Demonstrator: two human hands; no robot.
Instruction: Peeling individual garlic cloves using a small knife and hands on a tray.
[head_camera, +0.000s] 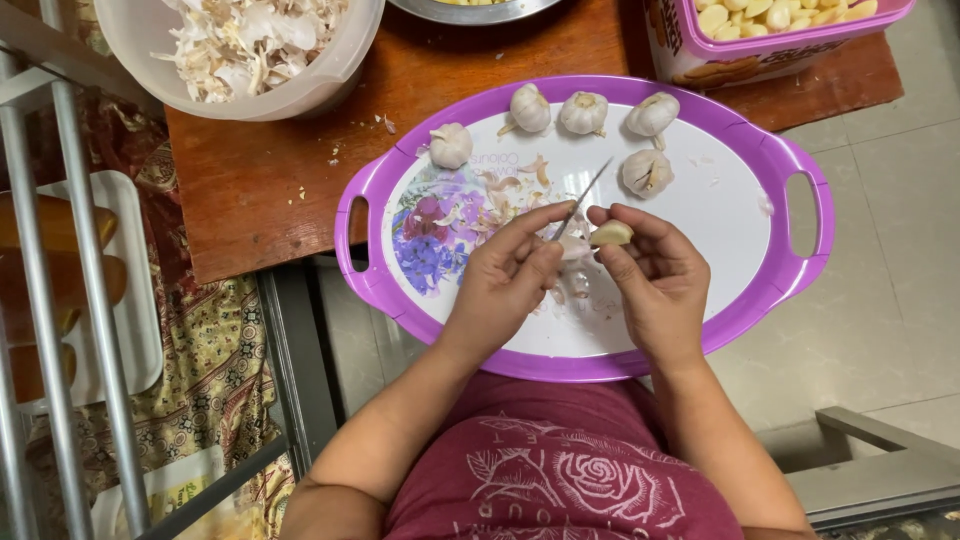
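Garlic clove (611, 233) above bulb-strewn tray (745, 215).

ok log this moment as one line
left hand: holds knife | right hand: holds garlic clove | tray: five garlic bulbs, peel scraps

Landmark: purple-rimmed tray (800, 160).
Far rim: five garlic bulbs (585, 112) in an arc block the way.
Right half: bare white surface, open passage.
Centre left: loose garlic skins (505, 200), low.
Beyond tray: peel bowl (330, 80) and pink tub (780, 50) crowd the tabletop (260, 180).
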